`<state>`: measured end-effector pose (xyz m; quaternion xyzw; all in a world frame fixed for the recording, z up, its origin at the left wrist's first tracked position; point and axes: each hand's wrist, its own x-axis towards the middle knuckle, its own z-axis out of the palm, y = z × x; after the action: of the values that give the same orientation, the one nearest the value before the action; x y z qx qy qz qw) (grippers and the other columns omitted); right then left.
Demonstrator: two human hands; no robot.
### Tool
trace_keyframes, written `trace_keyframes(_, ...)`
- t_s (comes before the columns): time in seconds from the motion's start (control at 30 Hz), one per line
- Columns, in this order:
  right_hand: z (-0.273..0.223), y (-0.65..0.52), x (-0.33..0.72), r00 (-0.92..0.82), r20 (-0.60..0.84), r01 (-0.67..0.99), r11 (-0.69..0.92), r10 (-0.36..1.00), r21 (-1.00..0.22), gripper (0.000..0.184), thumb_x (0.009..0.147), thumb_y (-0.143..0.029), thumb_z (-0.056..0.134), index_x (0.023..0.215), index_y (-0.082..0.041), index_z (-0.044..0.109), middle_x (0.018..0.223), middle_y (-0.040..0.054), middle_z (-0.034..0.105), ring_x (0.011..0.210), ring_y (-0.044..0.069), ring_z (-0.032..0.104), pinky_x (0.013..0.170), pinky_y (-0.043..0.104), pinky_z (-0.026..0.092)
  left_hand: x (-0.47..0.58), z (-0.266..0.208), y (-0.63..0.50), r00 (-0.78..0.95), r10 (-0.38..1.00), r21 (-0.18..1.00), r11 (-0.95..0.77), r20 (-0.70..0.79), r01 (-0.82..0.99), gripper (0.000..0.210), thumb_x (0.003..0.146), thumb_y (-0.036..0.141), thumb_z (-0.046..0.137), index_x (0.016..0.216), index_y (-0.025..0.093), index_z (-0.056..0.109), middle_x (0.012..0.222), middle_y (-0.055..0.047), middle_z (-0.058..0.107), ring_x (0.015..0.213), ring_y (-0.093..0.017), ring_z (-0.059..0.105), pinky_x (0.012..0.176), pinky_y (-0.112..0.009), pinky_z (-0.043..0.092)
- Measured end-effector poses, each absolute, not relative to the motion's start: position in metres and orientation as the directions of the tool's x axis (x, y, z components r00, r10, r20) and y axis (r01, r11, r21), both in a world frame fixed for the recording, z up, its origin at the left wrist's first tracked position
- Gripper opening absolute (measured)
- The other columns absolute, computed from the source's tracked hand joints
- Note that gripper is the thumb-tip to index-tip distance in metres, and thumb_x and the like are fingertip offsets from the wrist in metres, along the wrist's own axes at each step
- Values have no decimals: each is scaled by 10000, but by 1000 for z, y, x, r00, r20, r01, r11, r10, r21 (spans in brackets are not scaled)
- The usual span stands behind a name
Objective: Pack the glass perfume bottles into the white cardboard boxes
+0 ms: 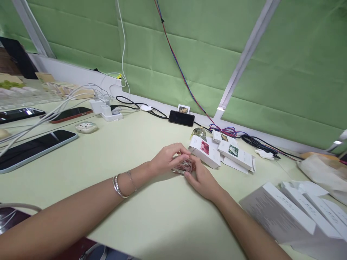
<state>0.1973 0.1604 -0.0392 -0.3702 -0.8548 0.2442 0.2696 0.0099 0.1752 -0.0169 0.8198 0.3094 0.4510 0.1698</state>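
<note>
The table (141, 216) is pale yellow-green and smooth, and it goes back to a wall covered with green cloth (189, 61). White bars (244, 59) split the cloth up, and red and blue wires (177, 59) hang down it in a thin line. Near the middle of the table, the left hand (173, 157) and the right hand (202, 177) both hold a little clear glass thing (183, 167); their fingers cover some of it. Just behind it are white boxes with flower pictures (213, 159) and a round glass bottle (199, 132). A black phone (181, 118) leans near the wall. On the left, white cords (58, 108) cross above a big phone with a light blue edge (38, 150). More white boxes (287, 213) stand in a row on the right.
</note>
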Motion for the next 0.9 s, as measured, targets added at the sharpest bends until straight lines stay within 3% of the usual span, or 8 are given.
trace_keyframes(0.2,-37,159,197,-573,288,526,614,767,-589,431,837,-233,443,1244,-181,309,1115,106,540,982,217,546,809,402,470,12,-17,178,365,498,357,-849,787,388,116,845,251,513,837,166,592,838,-51,546,814,-133,543,736,-268,475)
trace_keyframes(0.33,-37,159,196,-576,315,511,633,755,-581,433,827,-209,450,1238,-189,316,1109,98,539,949,207,551,790,393,476,11,-16,176,376,501,355,-848,780,394,90,846,221,506,860,175,582,763,-32,567,760,-129,545,682,-254,476)
trace_keyframes(0.63,-41,160,197,-581,370,505,677,725,-535,439,829,-201,444,1244,-188,301,1121,100,545,941,204,567,795,386,485,10,-16,170,344,652,528,-753,675,391,95,841,228,480,864,162,543,845,-39,631,773,-120,607,680,-232,498)
trace_keyframes(0.8,-46,161,195,-546,591,471,801,594,-370,534,832,-184,441,1305,-192,194,1276,134,453,1017,210,537,824,394,475,12,-15,169,297,760,672,-650,578,355,166,836,305,510,931,173,477,898,-38,616,823,-133,611,675,-236,502)
trace_keyframes(0.9,-45,163,196,-535,641,452,827,550,-333,528,839,-180,445,1310,-227,212,1174,99,530,922,189,559,774,367,490,14,-15,169,297,791,719,-611,535,332,224,836,338,508,972,177,433,905,-43,613,835,-147,617,648,-241,500)
